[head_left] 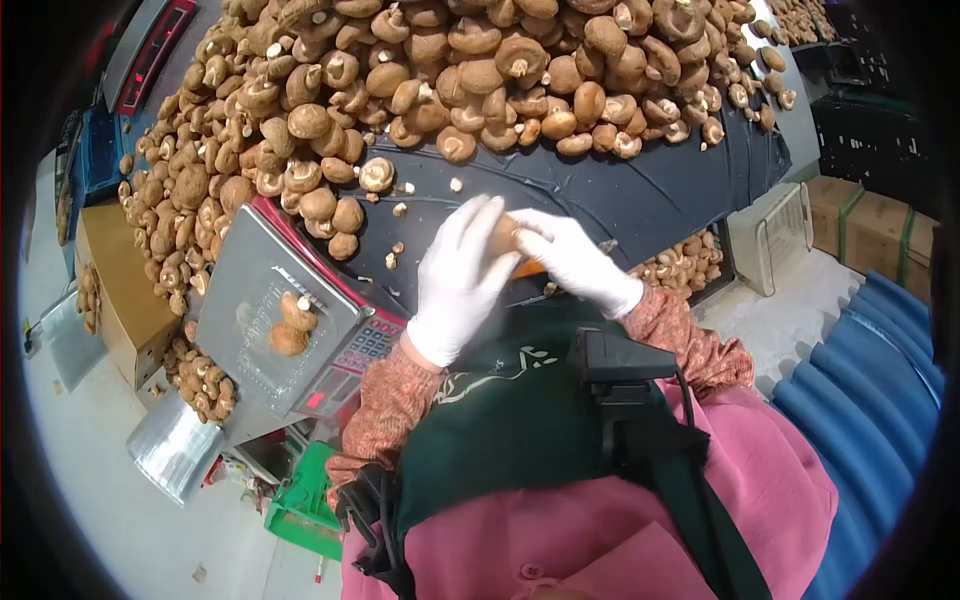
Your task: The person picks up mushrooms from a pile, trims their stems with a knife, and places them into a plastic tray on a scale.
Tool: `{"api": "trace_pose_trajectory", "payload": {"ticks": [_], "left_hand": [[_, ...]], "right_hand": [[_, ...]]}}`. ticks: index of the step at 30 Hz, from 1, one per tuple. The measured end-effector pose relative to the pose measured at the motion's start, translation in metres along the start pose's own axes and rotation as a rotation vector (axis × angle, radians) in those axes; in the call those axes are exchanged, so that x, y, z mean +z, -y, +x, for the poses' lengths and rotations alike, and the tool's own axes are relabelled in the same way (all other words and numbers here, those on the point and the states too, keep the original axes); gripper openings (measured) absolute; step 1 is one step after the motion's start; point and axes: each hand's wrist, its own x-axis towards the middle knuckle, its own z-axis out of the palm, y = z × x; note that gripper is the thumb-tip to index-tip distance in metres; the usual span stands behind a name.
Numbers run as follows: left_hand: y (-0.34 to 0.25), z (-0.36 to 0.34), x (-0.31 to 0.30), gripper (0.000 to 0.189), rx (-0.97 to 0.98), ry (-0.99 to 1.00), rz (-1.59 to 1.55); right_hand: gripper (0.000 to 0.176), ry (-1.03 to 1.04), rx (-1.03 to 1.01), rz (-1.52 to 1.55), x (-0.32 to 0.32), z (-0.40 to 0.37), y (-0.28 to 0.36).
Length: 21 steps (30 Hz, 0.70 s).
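Note:
In front of my body, both hands wear white gloves and meet at a brown mushroom (504, 236). My left hand (462, 278) curls around the mushroom from the left, its fingers pointing away from me. From the right, my right hand (580, 258) closes its fingertips on the same mushroom, hiding part of it. An orange thing (528, 268) shows just under the right fingers; what it is I cannot make out. Small pale stem pieces (400, 210) lie on the dark table cover (640, 190) beyond my hands.
A large mushroom heap (470, 70) covers the far table. At left, a weighing scale (240, 310) carries a few mushrooms (290, 338). A cardboard box (115, 300), metal bucket (175, 455) and green crate (310, 500) stand lower left. More mushrooms (685, 262) lie below the table's right edge.

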Motion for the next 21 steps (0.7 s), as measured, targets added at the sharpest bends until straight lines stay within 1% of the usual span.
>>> {"api": "trace_pose_trajectory", "payload": {"ticks": [1,2,5,7,9,11,12,15,16,17,19,20,21], "left_hand": [[0.001,-0.002,-0.002,0.065,-0.040,-0.029,-0.040],[0.003,-0.002,-0.004,0.065,-0.077,-0.059,-0.079],[0.004,-0.005,-0.009,0.063,-0.237,-0.173,-0.278],[0.009,-0.008,-0.011,0.063,-0.343,-0.173,-0.431],[0.006,-0.004,-0.014,0.060,-0.380,-0.193,-0.522],[0.005,-0.004,-0.015,0.058,-0.397,-0.195,-0.558],[0.008,-0.006,-0.014,0.058,-0.395,-0.192,-0.548],[0.011,-0.009,-0.015,0.058,-0.425,-0.182,-0.541],[0.012,-0.010,-0.015,0.057,-0.426,-0.180,-0.549],[0.011,-0.011,-0.016,0.057,-0.429,-0.178,-0.557],[0.008,-0.011,-0.020,0.057,-0.432,-0.191,-0.674],[0.006,-0.010,-0.022,0.057,-0.433,-0.196,-0.733],[0.003,-0.009,-0.025,0.057,-0.452,-0.185,-0.779]], "right_hand": [[0.039,0.015,-0.030,-0.128,0.004,0.002,0.006],[0.036,0.028,-0.009,-0.157,0.003,0.004,0.015],[0.031,-0.250,-0.152,-0.457,-0.009,0.028,0.031],[0.031,-0.536,-0.406,-0.728,-0.017,0.054,0.035],[0.042,-0.717,-0.621,-0.918,-0.028,0.083,0.043],[0.053,-0.848,-0.638,-1.057,-0.030,0.102,0.060],[0.063,-0.848,-0.523,-1.101,-0.035,0.114,0.058],[0.065,-0.809,-0.444,-1.173,-0.041,0.132,0.051],[0.060,-0.781,-0.453,-1.140,-0.043,0.132,0.048],[0.057,-0.697,-0.428,-0.813,-0.046,0.130,0.047],[0.051,-0.508,-0.352,-0.165,-0.050,0.122,0.050],[0.044,-0.311,-0.295,0.345,-0.054,0.118,0.054],[0.046,-0.146,-0.280,0.674,-0.054,0.108,0.063]]}}
